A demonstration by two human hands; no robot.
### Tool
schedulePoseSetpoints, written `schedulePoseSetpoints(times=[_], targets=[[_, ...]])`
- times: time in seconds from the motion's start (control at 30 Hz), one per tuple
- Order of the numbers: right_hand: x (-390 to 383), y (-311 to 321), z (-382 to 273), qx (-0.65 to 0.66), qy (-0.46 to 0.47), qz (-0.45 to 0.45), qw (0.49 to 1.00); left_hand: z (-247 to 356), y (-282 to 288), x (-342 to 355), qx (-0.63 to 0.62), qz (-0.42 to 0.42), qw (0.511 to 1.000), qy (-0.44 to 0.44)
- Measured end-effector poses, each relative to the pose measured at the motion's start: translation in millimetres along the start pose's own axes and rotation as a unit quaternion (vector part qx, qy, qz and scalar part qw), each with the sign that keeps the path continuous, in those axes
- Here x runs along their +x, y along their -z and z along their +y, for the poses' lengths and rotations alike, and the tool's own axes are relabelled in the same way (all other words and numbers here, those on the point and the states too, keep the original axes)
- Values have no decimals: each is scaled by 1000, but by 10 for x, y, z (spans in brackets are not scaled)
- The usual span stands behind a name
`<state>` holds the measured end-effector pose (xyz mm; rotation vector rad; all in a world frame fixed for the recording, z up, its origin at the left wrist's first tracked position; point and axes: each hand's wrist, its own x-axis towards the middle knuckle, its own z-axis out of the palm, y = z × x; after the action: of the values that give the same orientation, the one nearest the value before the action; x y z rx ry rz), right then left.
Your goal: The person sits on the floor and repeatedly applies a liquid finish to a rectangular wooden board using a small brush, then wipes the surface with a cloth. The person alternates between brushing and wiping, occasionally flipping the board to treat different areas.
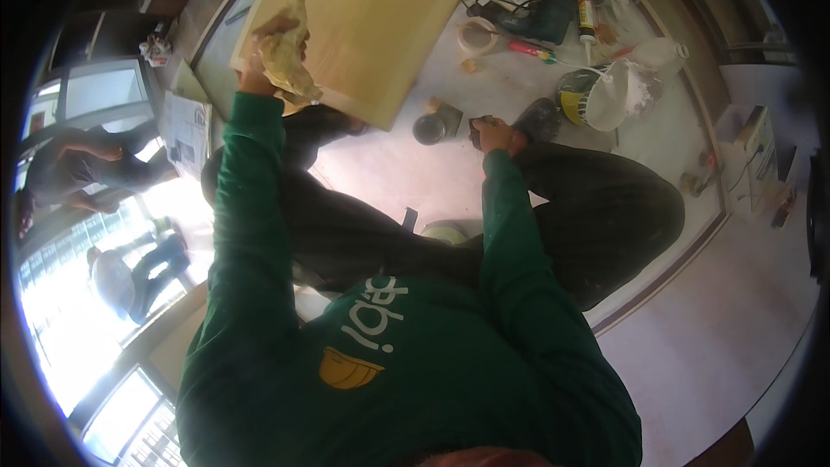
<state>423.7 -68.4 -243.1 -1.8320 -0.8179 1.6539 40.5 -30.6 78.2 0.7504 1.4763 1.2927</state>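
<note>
My left hand (259, 60) grips a crumpled yellowish rag (287, 52) and presses it against the near corner of a pale wooden board (380, 17) that slopes away from me. My right hand (494, 134) is closed around a small dark object (478, 126) at floor level, beside my right knee. A small dark round can (429, 128) stands on the floor just left of that hand. Both sleeves are green and my legs, in dark trousers, are folded under me.
On the floor beyond the board lie a power drill (536, 17), a roll of tape (477, 35), a sealant cartridge (585, 9) and a white bucket (605, 95). Newspaper (186, 130) lies at the left. Two other people (95, 173) show at the left by bright windows.
</note>
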Motion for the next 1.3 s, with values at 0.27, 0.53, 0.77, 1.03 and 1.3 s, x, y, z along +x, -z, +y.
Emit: schedulePoseSetpoints(times=[0.27,0.53,0.77,1.03,1.3], targets=[[396,-60,224,-112,124,22,986,517,761,-492,455,10,808,-376],[617,-9,-567,-389,128,45,911,454,929,-787,160,143,972,-94],[1080,-334,-740,276,-220,58,934,349,722,-708,46,224,972,-54],[1469,-343,-436,389,-225,66,891,429,177,-533,68,227,968,-77],[1052,-316,-716,451,-180,44,873,527,66,-598,232,146,955,-118]])
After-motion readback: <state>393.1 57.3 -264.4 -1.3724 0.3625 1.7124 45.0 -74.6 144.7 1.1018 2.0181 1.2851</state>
